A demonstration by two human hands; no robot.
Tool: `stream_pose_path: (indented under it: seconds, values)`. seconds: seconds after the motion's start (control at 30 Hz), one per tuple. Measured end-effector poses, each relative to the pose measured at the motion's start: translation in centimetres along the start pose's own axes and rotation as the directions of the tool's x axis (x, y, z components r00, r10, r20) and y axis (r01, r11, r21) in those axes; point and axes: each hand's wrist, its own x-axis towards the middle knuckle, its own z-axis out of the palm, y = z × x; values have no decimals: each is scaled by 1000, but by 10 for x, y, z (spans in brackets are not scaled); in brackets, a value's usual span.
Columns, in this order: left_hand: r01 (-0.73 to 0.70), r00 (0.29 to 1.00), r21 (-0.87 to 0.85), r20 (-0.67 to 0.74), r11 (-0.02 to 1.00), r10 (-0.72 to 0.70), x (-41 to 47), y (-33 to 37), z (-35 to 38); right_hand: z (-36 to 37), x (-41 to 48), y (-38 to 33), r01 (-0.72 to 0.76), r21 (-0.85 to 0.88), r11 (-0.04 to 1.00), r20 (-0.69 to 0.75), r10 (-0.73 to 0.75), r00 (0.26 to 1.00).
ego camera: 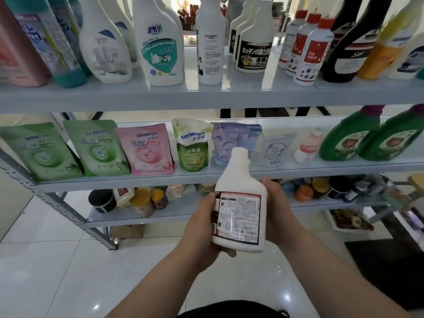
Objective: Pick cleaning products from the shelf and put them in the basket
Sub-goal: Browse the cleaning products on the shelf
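white bottle [239, 180] upright, long axis abt vertical, neck up, back label twd camera. held in front of the shelf [321, 167], btw both hands: left hand [202, 228] curled round its left side & base, right hand [278, 212] wrapped round its right side.
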Motion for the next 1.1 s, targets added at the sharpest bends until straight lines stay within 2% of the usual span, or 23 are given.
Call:
stream_pose_path:
  seconds: [0.07,0.1,0.17,0.23,0.3,0.43,0.53,0.6,0.67,0.73,0.77,0.83,0.9,1.0,1.1]
  values:
    - [129,986,-134,120,983,-113,2,-3,13,-10,-1,3,-9,105,994,80,0,997]
    - [182,976,-176,149,967,-157,5,-5,19,-14,-2,2,8,146,989,75,-19,997]
    - [282,952,-233,185,931,-242,12,-9,33,-21,-1,-4,51,133,990,-47,-45,998]
    - [317,942,-199,181,927,-284,22,-11,46,-33,2,-15,80,91,993,-198,-61,978]
    - [286,952,-65,130,956,-276,32,-15,55,-47,3,-28,71,30,997,-259,-61,964]
    - [12,1000,181,-5,983,-11,51,-19,76,-68,10,-58,58,-247,967,-276,-128,953]
    - [-194,974,352,-40,915,222,64,-23,89,-82,17,-68,77,-341,937,-247,-168,954]
    - [-225,960,357,-80,907,270,73,-27,93,-90,19,-75,72,-382,921,-233,-171,957]
    - [-186,961,255,-152,949,230,80,-28,96,-98,20,-83,66,-420,905,-223,-173,959]
    - [-47,971,49,-232,998,57,84,-26,103,-107,21,-89,52,-354,934,-218,-137,966]
    - [33,974,-38,-222,999,-41,84,-25,108,-110,20,-91,47,-327,944,-204,-119,972]
    - [157,973,-155,-146,975,-180,87,-24,117,-112,17,-93,35,-337,941,-163,-95,982]
    - [233,968,-270,-24,934,-249,89,-25,122,-114,12,-92,32,-339,940,-149,-87,985]
    - [293,956,-388,131,874,-263,90,-24,126,-115,11,-94,29,-271,962,-198,-85,977]
    - [321,947,-440,176,839,-270,88,-23,121,-110,12,-96,-15,-197,980,-257,-37,966]
